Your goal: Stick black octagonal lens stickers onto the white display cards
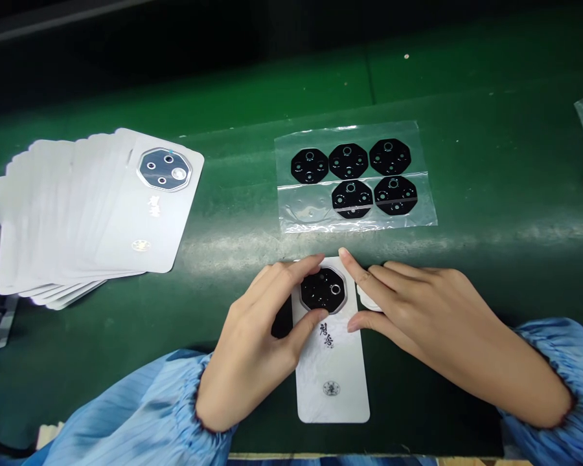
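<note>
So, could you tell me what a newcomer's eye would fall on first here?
Both hands, left hand and right hand, press on a white phone back cover at the near edge of the green mat. Behind it lies a clear sheet of black octagonal lens pieces, and a fanned stack of covers lies far left.

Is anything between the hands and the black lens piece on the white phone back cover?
Nothing visible. The left hand already touches the black octagonal camera lens piece with finger and thumb at its edges, on the white plastic phone back cover. The right hand rests against the cover's right edge, over a small white scrap.
</note>
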The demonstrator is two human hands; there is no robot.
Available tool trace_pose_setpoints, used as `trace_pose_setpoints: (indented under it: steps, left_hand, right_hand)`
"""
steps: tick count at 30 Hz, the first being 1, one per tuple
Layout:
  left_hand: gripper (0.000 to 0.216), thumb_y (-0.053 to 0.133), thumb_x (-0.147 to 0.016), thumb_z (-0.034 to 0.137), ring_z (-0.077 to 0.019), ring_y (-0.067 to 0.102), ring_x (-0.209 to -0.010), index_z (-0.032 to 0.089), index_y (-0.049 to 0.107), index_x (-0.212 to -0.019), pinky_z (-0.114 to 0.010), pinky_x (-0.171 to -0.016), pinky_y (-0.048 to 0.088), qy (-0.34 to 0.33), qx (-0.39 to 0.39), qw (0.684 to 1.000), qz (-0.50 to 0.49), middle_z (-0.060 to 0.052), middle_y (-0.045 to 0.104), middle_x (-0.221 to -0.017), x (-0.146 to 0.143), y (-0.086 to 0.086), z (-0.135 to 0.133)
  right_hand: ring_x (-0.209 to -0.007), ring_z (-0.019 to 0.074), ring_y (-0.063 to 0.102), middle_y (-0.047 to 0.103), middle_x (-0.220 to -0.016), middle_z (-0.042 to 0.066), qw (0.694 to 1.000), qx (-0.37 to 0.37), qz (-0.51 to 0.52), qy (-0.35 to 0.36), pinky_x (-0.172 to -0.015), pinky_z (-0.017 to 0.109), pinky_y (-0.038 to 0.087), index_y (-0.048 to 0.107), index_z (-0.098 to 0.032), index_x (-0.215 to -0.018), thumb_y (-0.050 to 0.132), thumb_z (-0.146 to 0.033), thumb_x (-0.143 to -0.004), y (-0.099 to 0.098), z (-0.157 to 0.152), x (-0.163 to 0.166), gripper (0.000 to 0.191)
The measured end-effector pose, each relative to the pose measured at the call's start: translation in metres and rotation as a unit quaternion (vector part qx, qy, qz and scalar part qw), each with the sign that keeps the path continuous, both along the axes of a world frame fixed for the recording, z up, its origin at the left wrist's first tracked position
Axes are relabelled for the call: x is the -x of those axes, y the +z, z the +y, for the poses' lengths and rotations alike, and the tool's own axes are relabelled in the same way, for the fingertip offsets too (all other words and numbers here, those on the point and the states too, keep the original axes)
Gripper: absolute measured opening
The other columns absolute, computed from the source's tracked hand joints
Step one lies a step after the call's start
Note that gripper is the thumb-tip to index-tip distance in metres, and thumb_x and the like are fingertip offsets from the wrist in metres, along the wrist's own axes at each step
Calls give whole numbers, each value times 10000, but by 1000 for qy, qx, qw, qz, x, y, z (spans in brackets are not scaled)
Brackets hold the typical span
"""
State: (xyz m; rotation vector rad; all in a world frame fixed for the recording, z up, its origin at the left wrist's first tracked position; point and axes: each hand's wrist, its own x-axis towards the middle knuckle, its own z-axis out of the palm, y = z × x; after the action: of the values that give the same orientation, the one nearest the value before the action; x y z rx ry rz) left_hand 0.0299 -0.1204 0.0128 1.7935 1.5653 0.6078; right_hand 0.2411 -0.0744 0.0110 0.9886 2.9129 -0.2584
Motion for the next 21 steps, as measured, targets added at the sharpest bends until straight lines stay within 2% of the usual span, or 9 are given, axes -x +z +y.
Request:
trace_pose_setpoints:
  steps: [11, 17, 21]
  left_hand:
    - [468, 648, -828, 154, -150, 571, -948, 246, 502, -1263, -285, -822, 496, -5, -20, 999, 38, -10, 618, -1065, -2, 3, 0]
    - [478, 630, -844, 153, -138, 558, -903, 228, 477, -1291, -268, -781, 488, -16, -34, 996, 79, -7, 619, -1041, -4, 4, -2]
    - [504, 629, -848, 169, -142, 572, -951, 230, 453, -1317, -271, -837, 496, -14, -27, 996, 80, -12, 620, -1093, -4, 4, -3]
  right_hand:
    - [-744, 201, 569, 608, -835, 31, 1000, 3, 4, -3, -504, 342, 256, 263, -38, -1443, 460, -440, -975, -1, -1, 0, 648]
    - [-753, 202, 573, 616, -848, 31, 1000, 6, 6, -7, -509, 347, 262, 267, -38, -1441, 535, -451, -937, 0, 0, 0, 705]
    - [-767, 205, 578, 612, -853, 28, 1000, 5, 3, -8, -512, 349, 277, 271, -32, -1439, 599, -448, -901, -1, -1, 0, 755]
